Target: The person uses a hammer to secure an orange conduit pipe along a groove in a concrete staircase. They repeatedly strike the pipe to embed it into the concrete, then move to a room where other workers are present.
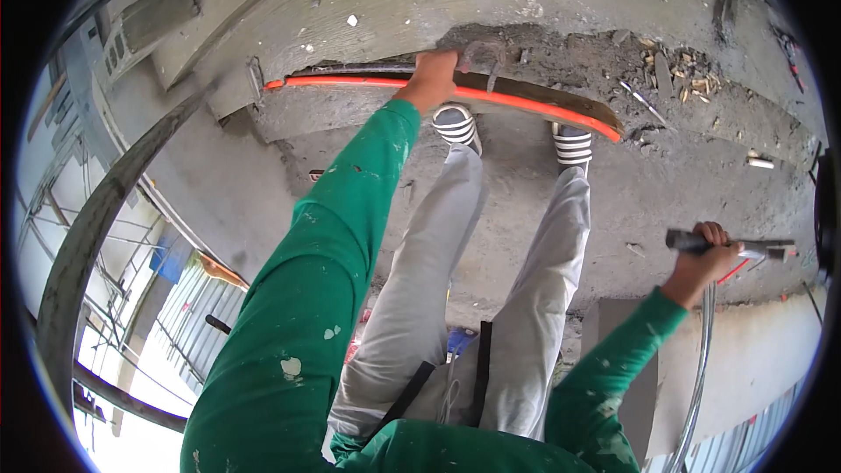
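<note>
Strip of brown, orange-edged wood [552,108], top centre: left hand [431,79] grips it, probably steadying; right hand [708,263] clutches blurry black-grey tool [688,241].

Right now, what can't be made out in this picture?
All in the head view:
Tool in the right hand: blurred, its middle covered by that hand; exact kind unclear.
Left hand: fingertips hidden by the hand itself, at the orange strip.
Blue thing: partly hidden by grey trousers.
</note>
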Motion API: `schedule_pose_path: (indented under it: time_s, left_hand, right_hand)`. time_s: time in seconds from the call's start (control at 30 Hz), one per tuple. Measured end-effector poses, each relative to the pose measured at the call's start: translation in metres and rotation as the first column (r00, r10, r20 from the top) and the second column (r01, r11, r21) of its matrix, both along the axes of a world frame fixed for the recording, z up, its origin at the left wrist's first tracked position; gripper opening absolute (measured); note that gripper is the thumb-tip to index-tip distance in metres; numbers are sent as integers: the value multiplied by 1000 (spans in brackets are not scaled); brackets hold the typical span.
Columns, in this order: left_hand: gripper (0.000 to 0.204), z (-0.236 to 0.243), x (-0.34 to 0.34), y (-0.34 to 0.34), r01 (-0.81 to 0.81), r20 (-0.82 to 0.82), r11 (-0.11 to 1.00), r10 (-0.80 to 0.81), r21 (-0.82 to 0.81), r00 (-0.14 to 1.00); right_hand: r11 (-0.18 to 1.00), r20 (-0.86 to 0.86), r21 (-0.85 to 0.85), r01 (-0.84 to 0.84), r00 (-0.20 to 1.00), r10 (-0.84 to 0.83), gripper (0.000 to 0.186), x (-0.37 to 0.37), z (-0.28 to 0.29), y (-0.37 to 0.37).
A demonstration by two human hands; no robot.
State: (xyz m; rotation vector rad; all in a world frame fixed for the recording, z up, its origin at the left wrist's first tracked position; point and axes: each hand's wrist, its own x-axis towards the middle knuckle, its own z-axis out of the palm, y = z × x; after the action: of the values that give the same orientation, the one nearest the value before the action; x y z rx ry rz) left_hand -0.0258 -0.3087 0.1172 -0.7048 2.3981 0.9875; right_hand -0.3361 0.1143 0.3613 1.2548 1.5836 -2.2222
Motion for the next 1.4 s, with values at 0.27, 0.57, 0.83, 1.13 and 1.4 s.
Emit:
schedule_pose_path:
  time_s: [0.27, 0.57, 0.83, 1.13, 1.4]
  left_hand:
    - [35, -3, -5, -5, 65, 49, 993, -60, -99, 997]
    - [35, 3, -3, -6, 20, -24, 1000, -20, -23, 999]
    - [33, 6, -7, -6, 44, -24, 995, -46, -85, 999]
    - [33, 11, -4, -6, 34, 1, 997, -34, -69, 999]
    - [30, 11, -13, -11, 84, 84, 996, -83, -13, 993]
  right_hand:
    - [580, 370, -621, -527, 456, 810, 34, 198, -40, -196]
    - [976, 180, -89, -197, 961, 210, 43, 8, 21, 1]
    - [686, 470, -726, -48, 694, 545, 32, 213, -92, -141]
    - [988, 120, -103, -114, 985, 126, 39, -2, 26, 36]
    - [690, 512, -360, -628, 485, 709, 41, 256, -71, -182]
